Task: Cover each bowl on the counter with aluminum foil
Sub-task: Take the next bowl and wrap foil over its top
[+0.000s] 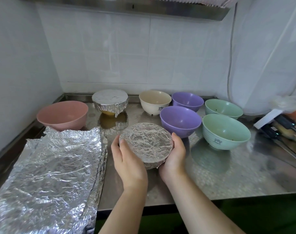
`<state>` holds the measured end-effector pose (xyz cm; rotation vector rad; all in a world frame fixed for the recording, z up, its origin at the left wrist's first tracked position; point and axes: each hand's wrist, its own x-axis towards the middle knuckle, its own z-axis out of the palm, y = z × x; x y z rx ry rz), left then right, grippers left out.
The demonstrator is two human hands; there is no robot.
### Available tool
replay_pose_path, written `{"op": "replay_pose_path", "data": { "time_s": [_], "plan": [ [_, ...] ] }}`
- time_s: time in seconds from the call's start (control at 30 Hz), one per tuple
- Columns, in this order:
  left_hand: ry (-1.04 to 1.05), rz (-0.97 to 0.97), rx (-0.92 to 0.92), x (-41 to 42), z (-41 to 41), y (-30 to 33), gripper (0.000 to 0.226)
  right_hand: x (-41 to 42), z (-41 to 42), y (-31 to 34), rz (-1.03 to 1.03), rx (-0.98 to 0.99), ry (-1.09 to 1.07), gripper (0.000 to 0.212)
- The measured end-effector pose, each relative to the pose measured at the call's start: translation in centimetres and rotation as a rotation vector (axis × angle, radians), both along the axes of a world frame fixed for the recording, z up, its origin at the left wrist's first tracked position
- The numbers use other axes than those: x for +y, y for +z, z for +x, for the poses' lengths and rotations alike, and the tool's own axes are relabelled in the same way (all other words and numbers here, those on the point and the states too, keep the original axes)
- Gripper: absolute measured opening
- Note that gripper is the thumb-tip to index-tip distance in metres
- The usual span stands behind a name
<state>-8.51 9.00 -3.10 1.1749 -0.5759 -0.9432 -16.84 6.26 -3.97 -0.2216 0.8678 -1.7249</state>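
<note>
Head view puts the foil-wrapped bowl (146,144) squarely between your palms, low over the near middle of the surface (228,174). Your left hand (127,159) cups its near-left side, thumb up on the rim; your right hand (175,154) curls round its right wall, so each grip is wrapped on the bowl. Being round, it has no long axis. The foil sheets (51,166) lie just left, nearer your left hand; six bare bowls stand behind and right.
</note>
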Motion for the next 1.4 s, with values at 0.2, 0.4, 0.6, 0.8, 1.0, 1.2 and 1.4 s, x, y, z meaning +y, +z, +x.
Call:
{"op": "replay_pose_path", "data": {
  "time_s": [0.2, 0.4, 0.6, 0.8, 1.0, 1.2, 1.4],
  "plan": [
    [0.044, -0.012, 0.108, -1.2, 0.1, -0.1, 0.031, -0.4, 1.2, -0.2, -0.009, -0.007, -0.112, 0.038],
    [0.021, -0.027, 0.166, -1.6, 0.4, -0.5, 0.036, -0.9, 1.7, -1.2, -0.054, 0.011, -0.185, 0.040],
    [0.019, -0.005, 0.115, -1.5, 0.5, -0.5, 0.040, -1.1, 1.6, -1.3, -0.050, 0.026, -0.164, 0.043],
    [-0.038, 0.020, 0.054, -0.7, 0.8, 0.0, 0.038, -0.5, 0.6, -0.4, -0.037, 0.059, -0.081, 0.043],
    [-0.160, 0.084, -0.036, 0.0, 1.6, 1.1, 0.047, 0.8, -0.4, 0.1, -0.006, 0.063, -0.007, 0.039],
    [-0.224, 0.126, -0.153, 1.1, 3.1, 2.1, 0.046, 2.0, -1.5, 0.8, 0.034, 0.261, -0.002, 0.031],
    [-0.385, 0.207, -0.427, 2.7, 3.7, 2.6, 0.043, 3.4, -2.2, 0.1, 0.024, 0.786, -0.089, 0.034]
  ]
}}
